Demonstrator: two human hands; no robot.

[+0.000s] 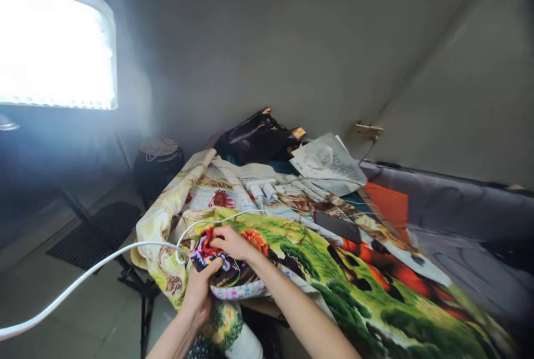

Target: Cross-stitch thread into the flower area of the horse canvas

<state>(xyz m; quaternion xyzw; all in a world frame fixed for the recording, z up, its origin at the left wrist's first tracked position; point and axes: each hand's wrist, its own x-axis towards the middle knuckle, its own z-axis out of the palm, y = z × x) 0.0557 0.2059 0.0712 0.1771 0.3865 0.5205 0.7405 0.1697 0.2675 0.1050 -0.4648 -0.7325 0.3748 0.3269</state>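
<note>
A large embroidered cloth (334,270) with green, orange and red patterns lies spread over a table. My left hand (199,292) grips the cloth's near folded edge from below, thumb on top. My right hand (232,242) rests on top of the cloth, fingers pinched at a red and pink stitched patch (204,247). I cannot tell whether a needle is in the fingers. A green thread (234,271) loops on the cloth just below my right hand.
A thick white cable (83,278) runs from lower left onto the cloth. A black phone (337,226), white chargers (261,187), a black bag (256,136) and papers (329,161) lie farther back. A bright lamp panel (54,42) glows upper left. A grey sofa (459,208) stands at right.
</note>
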